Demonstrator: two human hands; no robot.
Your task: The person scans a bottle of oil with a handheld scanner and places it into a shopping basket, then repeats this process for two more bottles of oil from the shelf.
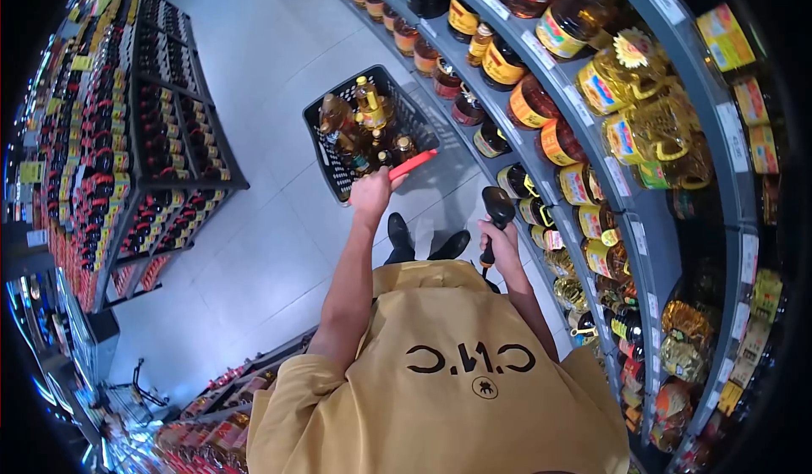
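Note:
My left hand (370, 193) is closed around the red handle (413, 164) of a black shopping basket (311, 123). Several bottles stand and lean inside the basket, among them a clear bottle of yellow oil (368, 98) and a larger amber bottle (337, 117). My right hand (502, 244) grips a black handheld barcode scanner (498, 207) by its handle, with the head pointing away from me. The scanner is close to the shelf of oil bottles on the right. Part of the basket's near side is hidden by my left hand and the red handle.
A curved-looking shelf (592, 127) with price tags runs along my right, holding jugs of cooking oil (655, 131). On the left stands a display rack (135, 127) of dark bottles with red caps. Tiled floor (254, 246) lies between them. More bottles (211, 432) are at the lower left.

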